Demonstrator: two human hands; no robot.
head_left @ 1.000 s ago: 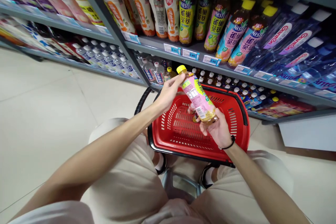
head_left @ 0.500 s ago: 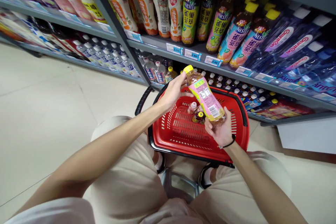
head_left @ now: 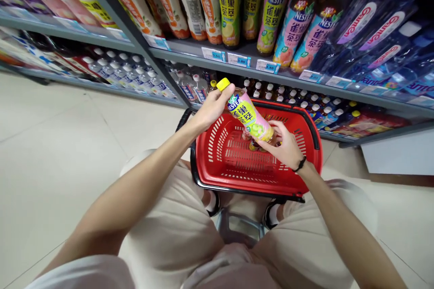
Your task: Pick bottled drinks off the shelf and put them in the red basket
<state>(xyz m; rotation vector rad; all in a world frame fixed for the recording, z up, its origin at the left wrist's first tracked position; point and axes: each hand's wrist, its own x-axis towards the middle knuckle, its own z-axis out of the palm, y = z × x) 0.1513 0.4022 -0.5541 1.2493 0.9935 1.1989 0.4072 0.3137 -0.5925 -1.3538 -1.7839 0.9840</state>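
A Nestea bottle (head_left: 250,116) with a yellow cap and a pink and yellow label is held tilted above the red shopping basket (head_left: 233,179). My left hand (head_left: 213,107) grips its neck just under the cap, with the thumb on top. Around the base, the fingers of my right hand (head_left: 284,142) are closed. The front of the label, with its brand name and green fruit picture, faces up. Inside the basket, a few small bottles (head_left: 253,145) lie partly hidden under the held bottle.
Ahead stands a shelf (head_left: 190,49) with orange-labelled drinks (head_left: 169,4), more Nestea bottles (head_left: 271,18) and large blue water bottles (head_left: 359,22). Price tags (head_left: 239,60) line its edge. Lower rows hold several small bottles (head_left: 129,70). A grey stool (head_left: 242,226) shows beneath me.
The bottle has been turned in my hands from its barcode side to its front label. It sits slightly further left, and the view has shifted a little.
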